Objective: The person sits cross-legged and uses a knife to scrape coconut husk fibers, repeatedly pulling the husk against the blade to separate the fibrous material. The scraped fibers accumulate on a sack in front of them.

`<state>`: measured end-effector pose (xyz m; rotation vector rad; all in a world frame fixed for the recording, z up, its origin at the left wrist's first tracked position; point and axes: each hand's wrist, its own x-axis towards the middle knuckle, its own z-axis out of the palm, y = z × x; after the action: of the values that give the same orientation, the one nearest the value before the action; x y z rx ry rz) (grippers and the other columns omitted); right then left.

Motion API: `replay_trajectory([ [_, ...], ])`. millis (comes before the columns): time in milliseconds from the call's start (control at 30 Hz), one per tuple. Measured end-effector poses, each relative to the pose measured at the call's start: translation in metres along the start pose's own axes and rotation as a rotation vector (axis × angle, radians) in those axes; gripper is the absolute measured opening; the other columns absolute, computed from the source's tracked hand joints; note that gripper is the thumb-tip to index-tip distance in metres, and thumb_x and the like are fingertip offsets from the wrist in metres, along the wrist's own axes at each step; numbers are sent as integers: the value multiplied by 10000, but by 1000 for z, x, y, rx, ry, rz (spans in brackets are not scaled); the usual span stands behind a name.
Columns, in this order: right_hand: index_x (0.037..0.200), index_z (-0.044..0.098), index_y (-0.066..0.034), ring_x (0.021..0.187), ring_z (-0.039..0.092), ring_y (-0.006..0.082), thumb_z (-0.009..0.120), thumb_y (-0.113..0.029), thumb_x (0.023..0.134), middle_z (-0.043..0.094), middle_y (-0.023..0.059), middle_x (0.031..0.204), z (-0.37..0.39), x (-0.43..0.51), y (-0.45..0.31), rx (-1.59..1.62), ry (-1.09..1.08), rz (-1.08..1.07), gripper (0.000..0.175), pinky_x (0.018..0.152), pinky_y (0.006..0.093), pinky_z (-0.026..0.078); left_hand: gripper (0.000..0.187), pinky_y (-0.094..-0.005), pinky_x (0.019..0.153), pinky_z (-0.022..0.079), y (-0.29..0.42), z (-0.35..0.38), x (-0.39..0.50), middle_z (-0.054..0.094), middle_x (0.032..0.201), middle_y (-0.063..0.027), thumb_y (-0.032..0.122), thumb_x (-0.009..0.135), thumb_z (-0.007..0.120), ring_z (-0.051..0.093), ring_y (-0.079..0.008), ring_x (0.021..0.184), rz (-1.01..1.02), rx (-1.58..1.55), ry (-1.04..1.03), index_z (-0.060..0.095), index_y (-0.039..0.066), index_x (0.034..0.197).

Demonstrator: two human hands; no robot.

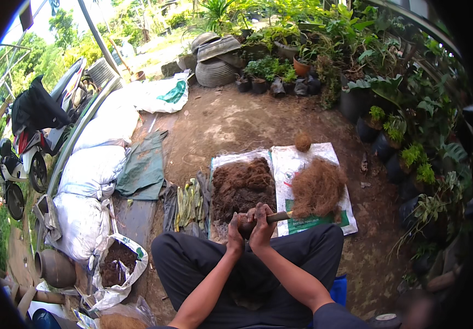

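In front of my lap both hands are close together around a dark, soil-like lump (245, 229). My left hand (235, 237) cups its left side. My right hand (262, 225) closes over the other side, and a brown stick (279, 216) with a pale yellowish end juts from it to the right. The fingers hide part of the lump and the stick's inner end. Just beyond lies a heap of dark brown soil mix (242, 181) on a flattened sack (219, 160). To its right, a tangle of brown coconut fibre (318, 187) rests on a printed white sack (281, 158).
A fibre-wrapped ball (302, 141) sits at the white sack's far edge. Dried strap leaves (189, 201) lie left of the soil. Filled white sacks (92, 170), an open bag of soil (117, 263) and a clay pot (55, 268) line the left. Potted plants (384, 140) border the right.
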<state>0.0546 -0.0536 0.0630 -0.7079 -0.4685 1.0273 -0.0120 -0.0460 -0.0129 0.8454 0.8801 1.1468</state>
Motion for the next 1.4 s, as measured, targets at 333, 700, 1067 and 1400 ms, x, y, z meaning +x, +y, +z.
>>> replay_trajectory([
  [333, 664, 544, -15, 505, 511, 204, 595, -117, 789, 533, 93, 577, -16, 0, -8, -505, -503, -452, 170, 520, 294, 412, 269, -288, 719, 404, -7, -17, -7, 504, 916, -57, 261, 905, 404, 474, -130, 841, 32, 213, -54, 522, 22, 937],
  [700, 604, 513, -8, 617, 543, 161, 582, -82, 794, 524, 55, 572, -5, 9, -23, -681, -651, -489, 215, 635, 262, 413, 286, -242, 650, 417, 8, -5, 0, 532, 832, -38, 290, 913, 389, 496, -108, 759, 331, 277, -95, 511, 32, 914],
  [1067, 675, 475, -51, 556, 490, 106, 549, -106, 856, 496, 22, 582, -4, 7, 1, -91, -64, -15, 203, 564, 235, 397, 309, -260, 789, 405, 14, 9, -6, 542, 909, -52, 305, 906, 399, 516, -145, 880, 101, 46, 25, 522, 27, 963],
  [1400, 599, 503, -21, 525, 496, 126, 584, -83, 805, 519, 35, 555, -15, 0, 2, -391, -372, -82, 229, 480, 257, 375, 205, -259, 728, 405, 8, -12, -6, 521, 844, -22, 231, 910, 397, 498, -112, 820, 21, 301, -121, 525, 71, 898],
])
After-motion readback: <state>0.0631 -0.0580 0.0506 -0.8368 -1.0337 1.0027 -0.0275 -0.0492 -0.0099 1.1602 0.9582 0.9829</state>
